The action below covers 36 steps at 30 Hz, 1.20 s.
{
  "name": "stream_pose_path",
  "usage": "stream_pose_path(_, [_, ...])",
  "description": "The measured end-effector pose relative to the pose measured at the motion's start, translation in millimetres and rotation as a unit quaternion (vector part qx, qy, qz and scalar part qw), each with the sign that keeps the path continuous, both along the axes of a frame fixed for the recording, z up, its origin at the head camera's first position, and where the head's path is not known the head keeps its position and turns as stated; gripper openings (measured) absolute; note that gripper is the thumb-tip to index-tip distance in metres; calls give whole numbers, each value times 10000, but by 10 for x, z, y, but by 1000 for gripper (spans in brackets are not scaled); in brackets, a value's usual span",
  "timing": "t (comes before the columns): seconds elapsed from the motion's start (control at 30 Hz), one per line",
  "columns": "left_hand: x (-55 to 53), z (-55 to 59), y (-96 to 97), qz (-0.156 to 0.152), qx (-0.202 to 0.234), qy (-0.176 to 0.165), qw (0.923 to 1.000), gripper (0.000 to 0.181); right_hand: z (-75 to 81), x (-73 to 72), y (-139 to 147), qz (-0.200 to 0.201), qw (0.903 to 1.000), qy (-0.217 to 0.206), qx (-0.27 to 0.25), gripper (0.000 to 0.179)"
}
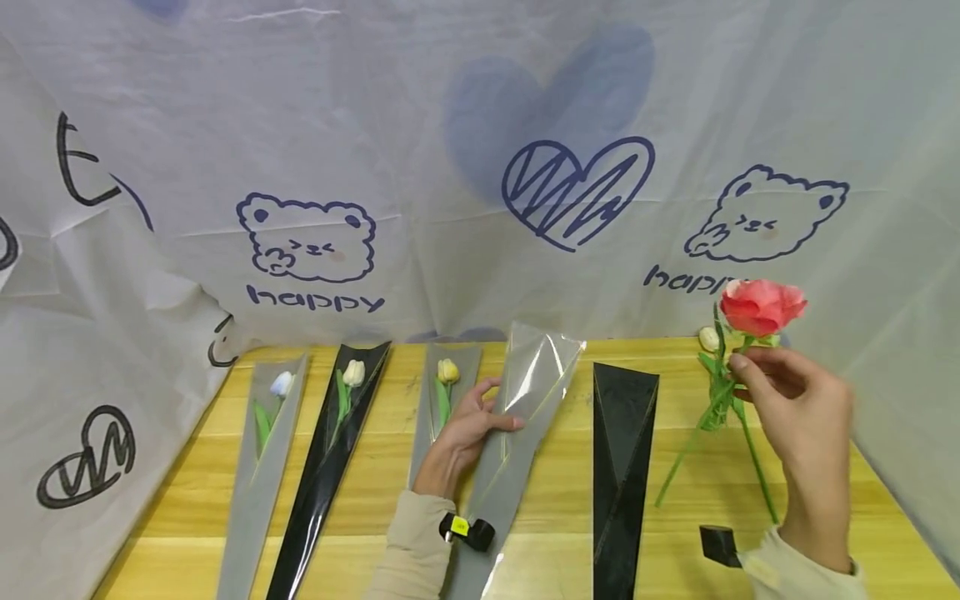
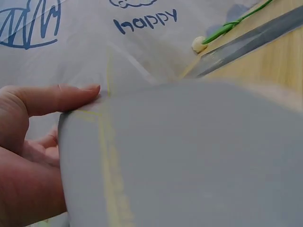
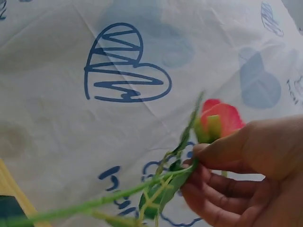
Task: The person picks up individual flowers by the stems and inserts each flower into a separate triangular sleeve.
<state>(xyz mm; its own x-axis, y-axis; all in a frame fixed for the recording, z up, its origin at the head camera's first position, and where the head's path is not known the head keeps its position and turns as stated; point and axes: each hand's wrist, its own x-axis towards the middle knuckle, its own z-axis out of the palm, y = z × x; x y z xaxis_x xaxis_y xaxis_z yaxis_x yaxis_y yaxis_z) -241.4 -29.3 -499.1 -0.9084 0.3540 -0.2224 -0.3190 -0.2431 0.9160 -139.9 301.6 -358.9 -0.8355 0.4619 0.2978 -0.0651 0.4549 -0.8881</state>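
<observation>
My left hand [image 1: 468, 421] grips a grey flower sleeve [image 1: 517, 400] with a clear front, thumb across its near face and fingers behind. The sleeve is tilted and looks flower-free; in the left wrist view its grey sheet [image 2: 189, 156] fills much of the picture, hiding part of the hand. On the right, my right hand [image 1: 806, 408] pinches the stem of a pink-red artificial flower [image 1: 763, 307] just below its bloom, holding it upright above the table. The right wrist view shows its green stem [image 3: 113, 193] and leaves hanging from the fingertips.
Several sleeves lie on the wooden table [image 1: 555, 533]: a grey one [image 1: 247, 508] and a black one [image 1: 315, 500] with tulips, another grey one with a yellow tulip [image 1: 447, 372], and a black sleeve [image 1: 622, 467]. A white bloom [image 1: 708, 337] lies behind the pink-red flower. A printed cloth hangs behind.
</observation>
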Motion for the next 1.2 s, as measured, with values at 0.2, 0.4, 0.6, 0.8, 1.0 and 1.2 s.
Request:
stream_pose_path(0.2, [15, 4, -37, -287, 559, 85, 9980, 90, -103, -82, -51, -9, 9928, 237, -1170, 13])
stream_pose_path(0.4, [12, 107, -90, -260, 960, -76, 9950, 42, -180, -141, -58, 180, 9847, 347, -1701, 14])
stream_pose_path(0.6, [16, 175, -101, -375, 856, 153, 9955, 38, -212, -164, -37, 336, 9836, 413, -1722, 15])
stream_pose_path(0.8, [46, 205, -97, -550, 380, 320, 9973, 21, -197, -162, -47, 222, 9798, 522, -1920, 15])
stream_pose_path(1.0, [66, 211, -53, -252, -118, 543, 9981, 17, -165, -178, -76, -125, 9534, 950, -2861, 17])
stream_pose_path(1.2, [77, 202, 11, 133, -804, 1169, 9898, 11, -114, -198, -130, -234, 9197, 1515, -3614, 25])
